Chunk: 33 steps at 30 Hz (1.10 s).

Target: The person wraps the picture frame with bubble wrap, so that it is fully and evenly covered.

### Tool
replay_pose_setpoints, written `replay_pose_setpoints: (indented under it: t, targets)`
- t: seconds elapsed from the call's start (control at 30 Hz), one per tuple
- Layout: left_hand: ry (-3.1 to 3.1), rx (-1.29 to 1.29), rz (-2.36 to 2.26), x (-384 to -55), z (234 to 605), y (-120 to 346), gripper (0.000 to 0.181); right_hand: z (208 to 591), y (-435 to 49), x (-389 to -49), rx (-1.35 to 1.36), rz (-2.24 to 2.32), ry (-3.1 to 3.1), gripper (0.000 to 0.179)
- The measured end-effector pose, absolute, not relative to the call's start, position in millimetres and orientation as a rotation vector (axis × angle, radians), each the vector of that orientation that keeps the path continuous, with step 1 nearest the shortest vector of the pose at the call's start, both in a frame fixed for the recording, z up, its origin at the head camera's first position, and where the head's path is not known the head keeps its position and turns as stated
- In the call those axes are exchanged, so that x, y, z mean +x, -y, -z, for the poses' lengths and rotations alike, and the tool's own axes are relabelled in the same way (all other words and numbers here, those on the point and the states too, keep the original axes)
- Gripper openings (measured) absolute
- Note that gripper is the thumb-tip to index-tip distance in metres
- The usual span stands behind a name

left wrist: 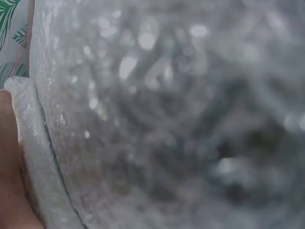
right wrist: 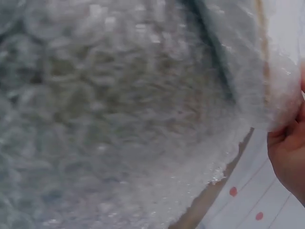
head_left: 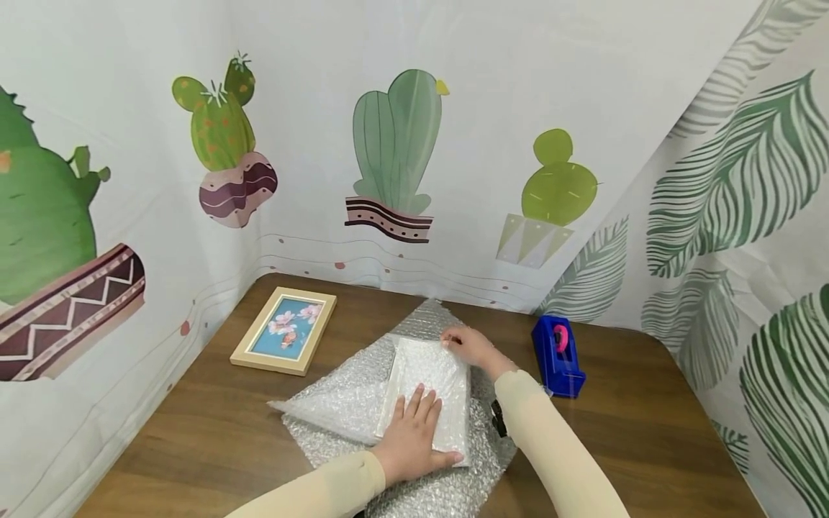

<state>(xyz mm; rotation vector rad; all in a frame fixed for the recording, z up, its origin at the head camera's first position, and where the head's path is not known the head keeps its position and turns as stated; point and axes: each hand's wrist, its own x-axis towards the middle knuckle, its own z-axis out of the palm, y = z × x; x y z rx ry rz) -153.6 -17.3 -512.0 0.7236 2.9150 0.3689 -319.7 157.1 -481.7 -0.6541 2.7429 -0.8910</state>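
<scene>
A flat white rectangular thing [head_left: 424, 363] lies on a sheet of bubble wrap [head_left: 337, 414], with part of the clear wrap folded over it. My left hand [head_left: 413, 435] rests flat on its lower part, fingers spread. At its top right corner, my right hand [head_left: 468, 347] pinches the bubble wrap. In the right wrist view, the fingers [right wrist: 288, 157] hold the wrap at the corner, and a thin light-brown edge shows through the plastic. The left wrist view is mostly blurred bubble wrap [left wrist: 143, 119], with part of the left hand [left wrist: 12, 176] at its left side.
A picture frame [head_left: 285, 331] with pink flowers on blue lies at the left of the brown wooden table [head_left: 214, 424]. To the right stands a blue tape dispenser [head_left: 558, 360] with a pink core. Cloth printed with cacti and leaves [head_left: 479, 144] hangs behind.
</scene>
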Motion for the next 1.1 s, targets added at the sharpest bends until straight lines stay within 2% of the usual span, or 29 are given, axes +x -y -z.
replay_pose_setpoints:
  t: [0.13, 0.23, 0.47, 0.53, 0.67, 0.73, 0.97, 1.1]
  targets:
    - [-2.916, 0.716, -0.357, -152.5, 510.1, 15.4, 0.095, 489.5, -158.0, -314.3, -0.631, 1.074, -2.799, 0.007]
    - [-2.926, 0.726, -0.360, -152.2, 510.0, 14.5, 0.095, 494.6, -152.7, -311.2, -0.602, 1.027, -2.928, 0.007]
    - [-2.970, 0.740, -0.352, -153.7, 514.1, 15.4, 0.095, 494.1, -130.3, -288.7, -0.715, 0.264, -3.351, 0.006]
    - [-2.976, 0.750, -0.364, -153.8, 515.1, 16.4, 0.095, 495.6, -125.2, -276.8, -0.721, 0.154, -3.356, 0.013]
    - [-2.968, 0.744, -0.382, -154.1, 515.5, 18.6, 0.096, 502.5, -121.4, -253.6, -0.673, 0.210, -3.164, 0.046]
    - [-2.959, 0.744, -0.397, -153.8, 514.4, 19.5, 0.096, 506.9, -121.1, -246.1, -0.617, 0.264, -3.063, 0.057]
    - [-2.842, 0.750, -0.492, -149.0, 503.0, 26.6, 0.094, 513.8, -116.6, -241.1, -0.532, 0.273, -3.001, 0.061]
    - [-2.708, 0.826, -0.580, -143.2, 490.6, 43.4, 0.082, 515.0, -114.6, -239.4, -0.487, 0.286, -3.009, 0.062]
